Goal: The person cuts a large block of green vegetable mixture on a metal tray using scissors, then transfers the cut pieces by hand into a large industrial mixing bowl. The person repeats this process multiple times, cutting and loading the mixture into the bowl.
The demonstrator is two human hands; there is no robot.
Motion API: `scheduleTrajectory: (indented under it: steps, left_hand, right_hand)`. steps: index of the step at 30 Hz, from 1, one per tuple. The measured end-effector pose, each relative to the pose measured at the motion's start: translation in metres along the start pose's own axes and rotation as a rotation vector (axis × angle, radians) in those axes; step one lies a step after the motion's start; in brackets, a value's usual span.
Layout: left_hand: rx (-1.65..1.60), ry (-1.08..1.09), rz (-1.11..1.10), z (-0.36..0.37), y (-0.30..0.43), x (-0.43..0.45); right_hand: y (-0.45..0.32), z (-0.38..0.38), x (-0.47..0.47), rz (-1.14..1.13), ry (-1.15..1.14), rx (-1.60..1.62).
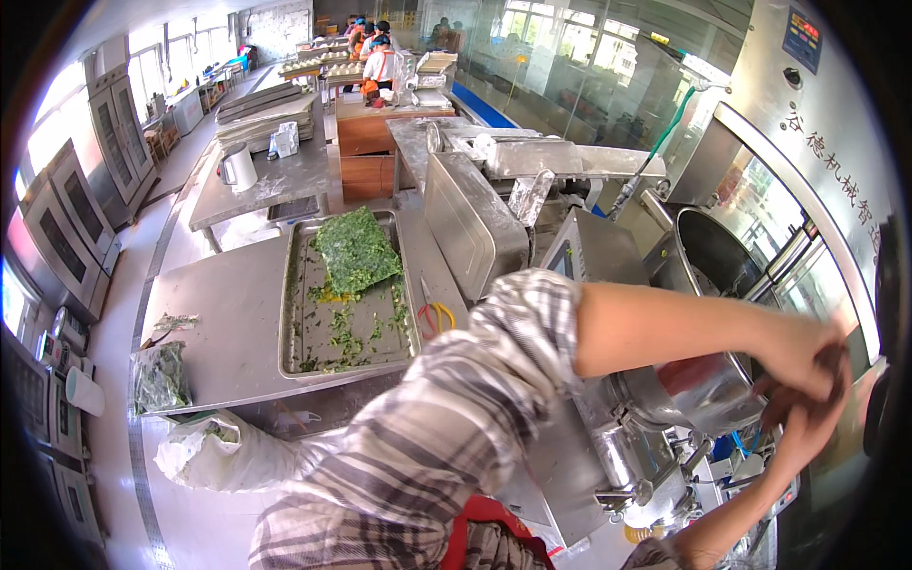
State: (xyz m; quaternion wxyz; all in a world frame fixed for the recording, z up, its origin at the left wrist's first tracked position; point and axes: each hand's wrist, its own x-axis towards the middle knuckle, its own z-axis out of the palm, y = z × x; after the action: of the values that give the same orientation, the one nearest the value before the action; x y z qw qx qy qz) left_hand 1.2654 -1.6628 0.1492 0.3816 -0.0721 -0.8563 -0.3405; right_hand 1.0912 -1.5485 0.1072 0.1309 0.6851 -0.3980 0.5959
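Observation:
My left hand (801, 356) and my right hand (805, 406) meet at the far right, beside a steel mixing bowl (702, 395) of a large machine. Their fingers overlap and are blurred; whether something dark lies between them cannot be told. On the steel table to the left lies a metal tray (286, 313) scattered with chopped greens. A block of frozen chopped greens (358, 249) rests at the tray's far end. Scissors with red and yellow handles (436, 319) lie just right of the tray.
A plastic bag of greens (160, 377) lies on the table's left corner, above a white sack (235, 456). A floury dough machine (477, 214) stands beyond. An electric kettle (239, 169) is on the farther table. Several people (377, 64) work at the back.

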Motion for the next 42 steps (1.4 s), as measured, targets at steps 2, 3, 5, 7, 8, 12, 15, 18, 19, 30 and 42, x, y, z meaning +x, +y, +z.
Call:
scheduleTrajectory:
  steps: [2, 3, 5, 7, 8, 12, 15, 18, 19, 30, 42]
  left_hand:
    - [0.122, 0.185, -0.179, -0.014, -0.023, 0.023]
    - [0.29, 0.216, -0.306, -0.024, -0.038, 0.025]
    - [0.455, 0.313, -0.221, -0.032, -0.061, 0.015]
    - [0.402, 0.38, -0.217, -0.044, -0.068, 0.016]
    - [0.397, 0.438, -0.246, -0.046, -0.068, 0.013]
    - [0.089, 0.445, -0.058, -0.027, -0.05, 0.014]
    - [-0.088, 0.278, -0.056, 0.003, -0.031, 0.021]
    - [0.122, 0.227, -0.008, 0.037, -0.009, 0.003]
    - [0.208, 0.192, -0.022, 0.052, 0.002, -0.009]
    - [0.241, 0.283, -0.329, 0.063, 0.02, -0.357]
    - [0.618, 0.907, -1.424, -0.058, 0.024, -0.681]
  right_hand:
    - [0.012, 0.0, 0.052, 0.124, -0.177, -0.078]
    - [0.018, 0.001, 0.062, 0.121, -0.216, -0.201]
    - [0.031, 0.002, 0.072, -0.104, -0.173, -0.481]
    - [0.038, 0.003, 0.067, -0.215, -0.036, -0.57]
    - [0.04, 0.005, 0.067, -0.004, -0.163, -0.575]
    - [0.031, 0.02, 0.055, -0.225, 0.043, -0.498]
    - [0.015, 0.025, 0.037, -0.154, 0.05, -0.304]
    - [-0.006, 0.008, -0.01, -0.247, 0.304, -0.46]
    - [-0.01, 0.003, -0.031, -0.31, 0.326, -0.391]
    - [0.041, 0.075, -0.409, 0.585, -0.191, -0.582]
    - [0.025, 0.156, -0.391, 0.736, -0.976, -0.757]
